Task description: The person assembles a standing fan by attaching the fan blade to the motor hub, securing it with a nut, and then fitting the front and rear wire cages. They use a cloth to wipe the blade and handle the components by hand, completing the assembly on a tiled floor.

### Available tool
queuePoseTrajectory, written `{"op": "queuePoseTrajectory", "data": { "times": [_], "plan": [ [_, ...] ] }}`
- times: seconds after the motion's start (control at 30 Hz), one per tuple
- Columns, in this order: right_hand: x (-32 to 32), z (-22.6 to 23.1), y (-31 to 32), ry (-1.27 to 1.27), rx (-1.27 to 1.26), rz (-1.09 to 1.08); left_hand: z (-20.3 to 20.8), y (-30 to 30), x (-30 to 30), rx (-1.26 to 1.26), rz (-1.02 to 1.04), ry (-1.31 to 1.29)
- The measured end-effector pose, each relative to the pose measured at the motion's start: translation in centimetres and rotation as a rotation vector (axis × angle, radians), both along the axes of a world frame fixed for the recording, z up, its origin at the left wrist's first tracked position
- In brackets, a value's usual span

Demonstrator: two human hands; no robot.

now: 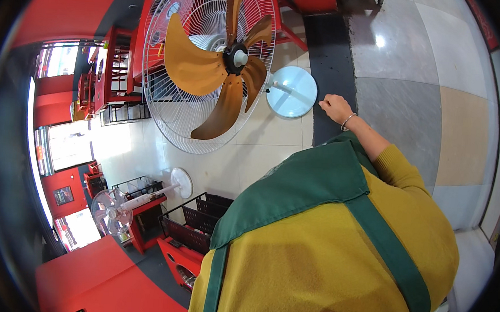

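Note:
A large standing fan (235,59) stands before me, its brown-gold blades uncovered in front of a white wire cage (177,134). Its round base (291,92) is pale blue and rests on the tiled floor. Closest to that base is my right hand (337,110), with a bracelet at the wrist. The fingers are curled in loosely, nothing shows in them, and a gap separates the hand from the base. My left hand is out of view. A green apron (299,187) over a yellow sweater covers my front.
Another standing fan, white (113,212), is at the left beside a red table. Black metal racks (197,216) sit on a red cabinet near my left side. More red furniture (113,67) lines the far left. A dark strip (331,58) crosses the floor beside grey tiles (395,119).

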State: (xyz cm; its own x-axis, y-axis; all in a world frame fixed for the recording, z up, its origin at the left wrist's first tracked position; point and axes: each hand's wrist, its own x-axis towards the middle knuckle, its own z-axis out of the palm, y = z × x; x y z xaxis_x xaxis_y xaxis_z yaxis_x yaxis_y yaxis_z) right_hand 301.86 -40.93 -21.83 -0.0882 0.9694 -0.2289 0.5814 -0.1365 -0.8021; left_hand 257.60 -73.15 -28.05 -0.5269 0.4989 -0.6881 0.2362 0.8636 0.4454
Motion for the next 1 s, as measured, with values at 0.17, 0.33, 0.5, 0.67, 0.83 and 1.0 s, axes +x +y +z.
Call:
{"op": "queuePoseTrajectory", "data": {
  "times": [0.17,0.33,0.5,0.67,0.83,1.0],
  "plan": [
    [0.1,0.4,-0.1,-0.054,0.071,0.014,-0.9,-0.8,0.5,0.005,0.033,0.001],
    [0.3,1.4,-0.1,-0.018,-0.086,0.071,-2.1,-1.5,1.1,0.021,0.062,-0.002],
    [-0.2,2.4,-0.4,0.007,-0.081,0.165,-4.0,-2.1,2.4,0.043,0.113,-0.011],
    [-1.4,3.5,-0.7,-0.043,-0.08,0.283,-6.1,-3.2,3.8,0.066,0.176,-0.024],
    [-2.7,4.3,-0.8,-0.101,-0.041,0.428,-7.7,-4.4,5.0,0.081,0.227,-0.041],
    [-3.3,4.5,-0.9,-0.136,0.088,0.495,-9.2,-5.5,6.6,0.09,0.281,-0.058]
  ]
}}
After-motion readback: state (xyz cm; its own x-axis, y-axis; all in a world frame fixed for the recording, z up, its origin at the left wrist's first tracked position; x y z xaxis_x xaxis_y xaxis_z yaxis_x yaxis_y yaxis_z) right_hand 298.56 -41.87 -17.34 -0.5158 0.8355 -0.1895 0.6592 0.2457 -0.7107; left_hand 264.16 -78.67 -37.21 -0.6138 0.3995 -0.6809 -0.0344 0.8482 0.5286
